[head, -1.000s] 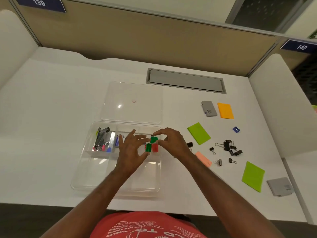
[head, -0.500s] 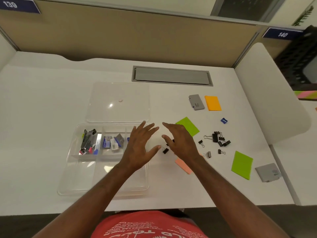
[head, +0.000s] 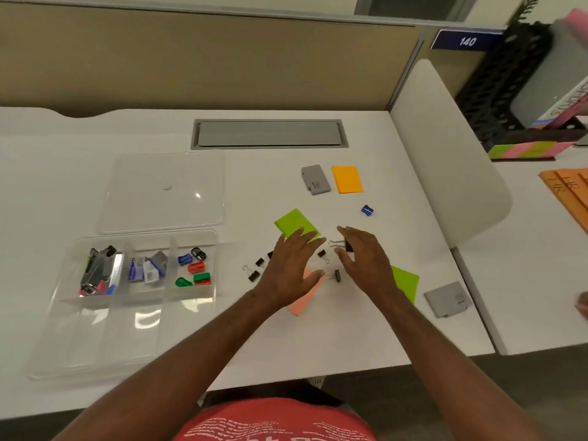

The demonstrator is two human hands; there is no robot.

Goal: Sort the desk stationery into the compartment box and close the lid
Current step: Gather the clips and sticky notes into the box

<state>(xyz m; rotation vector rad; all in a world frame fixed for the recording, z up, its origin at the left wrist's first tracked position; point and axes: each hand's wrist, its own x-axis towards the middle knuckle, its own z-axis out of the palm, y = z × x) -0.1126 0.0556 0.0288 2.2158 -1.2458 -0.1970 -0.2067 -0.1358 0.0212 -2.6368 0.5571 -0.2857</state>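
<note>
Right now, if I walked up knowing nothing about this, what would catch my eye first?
Probably the two open hands, left hand and right hand, spread over scattered black binder clips mid-desk. Next, the bright sticky-note pads: a green pad just beyond the fingers and an orange pad farther back. On the left sits the clear compartment box, its lid lying flat behind it.

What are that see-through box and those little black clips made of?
The compartment box looks like clear glossy plastic: the desk shows through it and it glints. The binder clips seem to be black-painted metal with thin silvery wire handles.
</note>
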